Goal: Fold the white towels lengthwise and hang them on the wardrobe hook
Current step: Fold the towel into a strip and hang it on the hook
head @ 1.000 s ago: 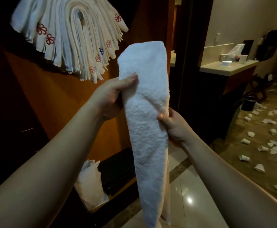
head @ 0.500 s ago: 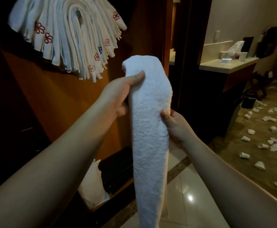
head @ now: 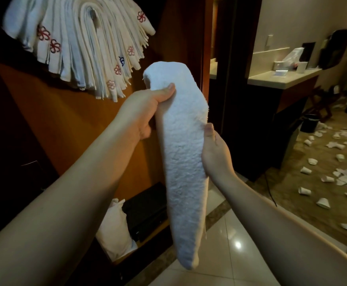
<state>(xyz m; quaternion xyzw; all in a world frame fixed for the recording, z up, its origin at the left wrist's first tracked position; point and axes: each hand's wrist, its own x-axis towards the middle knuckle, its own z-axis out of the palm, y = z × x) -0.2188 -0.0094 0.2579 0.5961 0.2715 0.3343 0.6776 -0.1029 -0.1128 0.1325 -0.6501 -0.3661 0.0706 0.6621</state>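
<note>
Wardrobe panel (head: 44, 129), left: one fanned bundle of hung towels (head: 79, 44), too many layers to count, draped over a hook I can barely see. One white towel (head: 182, 153) held upright in front of me, already folded into a long strip. Since a second ago its top has dropped lower and the strip looks narrower; I judge the fold done, hanging next. My left hand (head: 145, 108) pinches it near the top, thumb in front. My right hand (head: 213, 149) grips the right edge mid-length. Far right floor: many scattered paper cups (head: 305, 170).
</note>
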